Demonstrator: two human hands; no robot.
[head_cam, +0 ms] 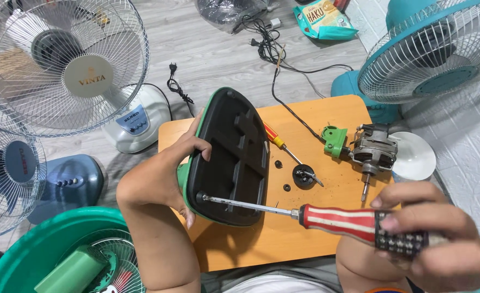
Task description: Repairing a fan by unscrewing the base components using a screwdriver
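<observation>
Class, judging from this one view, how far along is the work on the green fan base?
Done: the motor lies out on the wooden table. In hand: left hand tilts the green fan base; right hand drives a red screwdriver into its underside. Left: the black underside panel remains on.

Fan base [230, 157] upright on low table [316, 114], motor [371, 151] right, small screwdriver [283, 146] between them.

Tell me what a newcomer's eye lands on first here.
At the centre, the left hand tilts a green fan base with a black underside on the small wooden table. The right hand drives a red-handled screwdriver into its lower corner. A bare fan motor lies at the table's right edge.
</observation>
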